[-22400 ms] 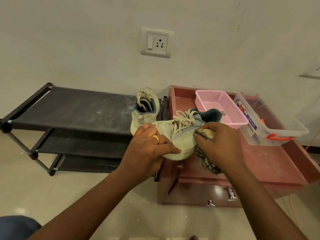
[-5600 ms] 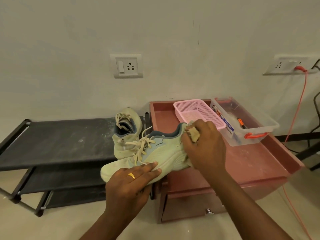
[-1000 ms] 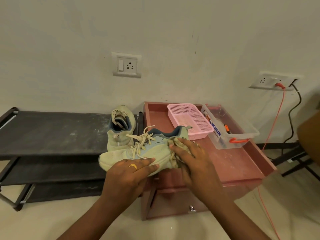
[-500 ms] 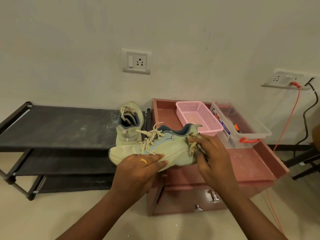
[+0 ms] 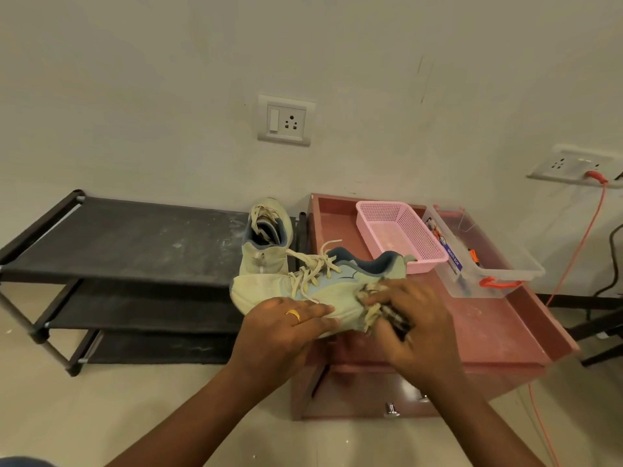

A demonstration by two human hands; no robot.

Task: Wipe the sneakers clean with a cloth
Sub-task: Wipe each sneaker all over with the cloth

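Black shoe rack [image 5: 135, 244]: three flat fabric shelves on a tube frame, the top shelf dusted with pale scuffs.

Close on its right, a reddish-brown cabinet [image 5: 488, 325]: smooth, raised rim round the top, metal knobs on the drawer front.

At the back of the top, a clear plastic box [image 5: 505, 267], rectangular, with an orange handle. Just left of it is a pink basket [image 5: 401, 237] with fine mesh walls.

Second sneaker [image 5: 266, 244] stands at the right end of the rack's top shelf, heel toward the camera, laces loose.

Sneaker [image 5: 337, 291]: pale green knit, blue-grey collar, cream laces undone. It is held over the cabinet's front left corner, toe pointing left.

Left hand [image 5: 279, 335] grips the forefoot, fingers laid over the sole edge.

Right hand [image 5: 414, 325] has its fingers curled round a bunched cloth [image 5: 372, 313], frayed, beige and dark, pressed against the heel side.

Gold ring [image 5: 293, 314] on a left finger.
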